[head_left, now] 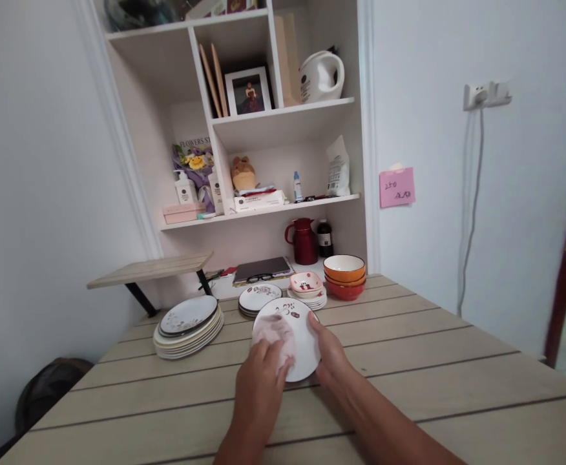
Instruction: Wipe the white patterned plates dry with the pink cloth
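My right hand [330, 349] grips the right rim of a white plate [306, 345], thumb on its upper face. The plate has a dark edge and a brown flower pattern, and it is tilted up toward me above the table. In my left hand [262, 371] is a pale pink cloth [277, 328], pressed against the left part of the plate and covering some of it. Just behind stands a short stack of similar flowered plates [260, 297]. To its right, a small pink-rimmed square bowl [305, 283] rests on several small white plates [314, 300].
On the slatted wooden table [423, 361], a taller plate stack [188, 329] stands at left and orange and red bowls [344, 278] at back right. Behind are a red jug [305, 241], a dark laptop [263, 270] and a raised wooden shelf [150, 270].
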The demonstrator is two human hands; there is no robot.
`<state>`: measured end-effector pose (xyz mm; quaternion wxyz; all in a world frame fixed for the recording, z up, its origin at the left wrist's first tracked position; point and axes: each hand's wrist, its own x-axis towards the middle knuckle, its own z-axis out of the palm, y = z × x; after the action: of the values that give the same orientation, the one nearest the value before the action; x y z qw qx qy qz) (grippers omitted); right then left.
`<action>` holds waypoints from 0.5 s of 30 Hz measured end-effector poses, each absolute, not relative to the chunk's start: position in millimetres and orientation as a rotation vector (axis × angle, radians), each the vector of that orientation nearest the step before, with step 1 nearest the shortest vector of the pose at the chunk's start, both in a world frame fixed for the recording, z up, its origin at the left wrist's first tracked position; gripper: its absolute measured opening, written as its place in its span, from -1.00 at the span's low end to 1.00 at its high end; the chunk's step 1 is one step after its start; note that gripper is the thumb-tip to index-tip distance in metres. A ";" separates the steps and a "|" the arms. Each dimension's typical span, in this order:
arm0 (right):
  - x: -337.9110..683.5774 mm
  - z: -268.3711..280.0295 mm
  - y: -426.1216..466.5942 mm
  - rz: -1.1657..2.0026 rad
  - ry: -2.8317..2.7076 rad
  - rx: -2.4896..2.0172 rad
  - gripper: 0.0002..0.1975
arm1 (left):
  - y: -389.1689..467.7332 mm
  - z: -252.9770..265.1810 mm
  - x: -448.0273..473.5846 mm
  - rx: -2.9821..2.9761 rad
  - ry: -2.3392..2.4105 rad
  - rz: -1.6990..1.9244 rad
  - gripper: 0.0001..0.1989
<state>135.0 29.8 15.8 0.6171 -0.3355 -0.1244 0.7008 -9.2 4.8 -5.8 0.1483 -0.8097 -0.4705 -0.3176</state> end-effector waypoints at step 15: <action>103.8 5.3 17.6 1.663 -0.362 -0.722 -0.58 | 17.0 -3.5 -20.7 -1.965 -1.508 -0.983 -0.68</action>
<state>103.8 17.6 5.3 0.6023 -0.3117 -0.1564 0.7181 -20.7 17.0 -3.5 0.2359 -0.7165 -0.5500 -0.3584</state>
